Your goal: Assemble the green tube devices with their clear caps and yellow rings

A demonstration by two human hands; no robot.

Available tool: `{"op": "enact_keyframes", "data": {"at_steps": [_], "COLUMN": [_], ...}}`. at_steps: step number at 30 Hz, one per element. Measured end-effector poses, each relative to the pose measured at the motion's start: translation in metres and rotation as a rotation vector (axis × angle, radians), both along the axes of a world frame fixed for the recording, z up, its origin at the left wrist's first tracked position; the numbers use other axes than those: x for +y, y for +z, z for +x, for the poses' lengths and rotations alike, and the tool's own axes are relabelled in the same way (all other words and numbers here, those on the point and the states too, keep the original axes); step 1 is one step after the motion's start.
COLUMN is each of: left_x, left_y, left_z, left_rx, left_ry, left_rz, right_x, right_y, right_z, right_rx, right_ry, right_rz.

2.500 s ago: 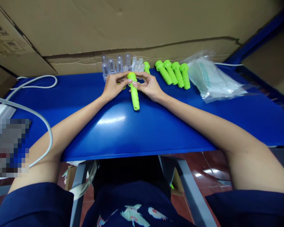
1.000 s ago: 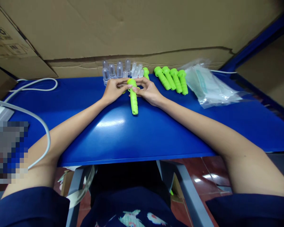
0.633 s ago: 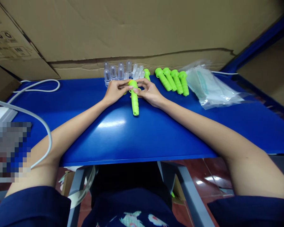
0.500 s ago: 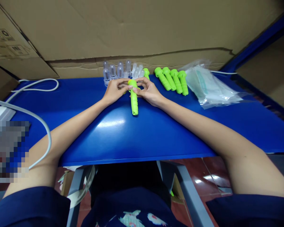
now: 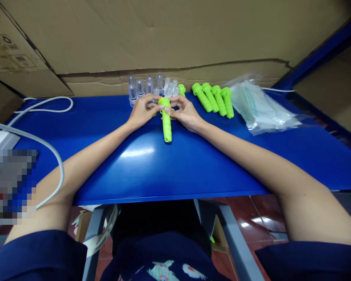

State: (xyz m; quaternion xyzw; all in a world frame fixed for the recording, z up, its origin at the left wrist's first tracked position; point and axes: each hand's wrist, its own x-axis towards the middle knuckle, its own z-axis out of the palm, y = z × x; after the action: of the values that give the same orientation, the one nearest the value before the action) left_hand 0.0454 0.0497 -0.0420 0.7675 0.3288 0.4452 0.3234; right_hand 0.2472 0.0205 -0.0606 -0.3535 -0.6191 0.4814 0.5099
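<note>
Both hands grip a lime-green, flashlight-shaped plastic piece (image 5: 167,125), its narrow ribbed end pointing toward me just over the table. My left hand (image 5: 143,111) pinches the wide top from the left with thumb and fingers. From the right, my right hand (image 5: 186,113) closes on the same top, its thumb on the front. A yellow edge shows at the upper end, and the fingers partly hide that end. Behind the hands stand several clear plastic domed caps (image 5: 132,93) and several smaller clear pieces (image 5: 171,89). Another green piece (image 5: 181,89) is partly covered by my right hand.
Several similar green pieces (image 5: 213,98) lie in a row at the right. Beside them is a clear plastic bag (image 5: 260,107) with pale contents. A white cable (image 5: 54,152) loops over the left side of the blue table (image 5: 163,171). Cardboard (image 5: 169,35) walls the back.
Almost nothing differs. Both hands keep their hold on the green piece, and the whole view has shifted very slightly.
</note>
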Motion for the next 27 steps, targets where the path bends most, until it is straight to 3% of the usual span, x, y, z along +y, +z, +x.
{"op": "enact_keyframes", "data": {"at_steps": [15, 27], "left_x": [-0.001, 0.0001], "left_y": [0.0024, 0.0007], "left_z": [-0.0009, -0.0015], "left_rx": [0.104, 0.09], "left_ry": [0.026, 0.031], "left_rz": [0.078, 0.034], "right_x": [-0.0036, -0.0056], "right_y": [0.0055, 0.0084], "right_z": [-0.0048, -0.0067], "right_rx": [0.03, 0.042], "right_ry": [0.063, 0.033], "right_rz": [-0.034, -0.035]}}
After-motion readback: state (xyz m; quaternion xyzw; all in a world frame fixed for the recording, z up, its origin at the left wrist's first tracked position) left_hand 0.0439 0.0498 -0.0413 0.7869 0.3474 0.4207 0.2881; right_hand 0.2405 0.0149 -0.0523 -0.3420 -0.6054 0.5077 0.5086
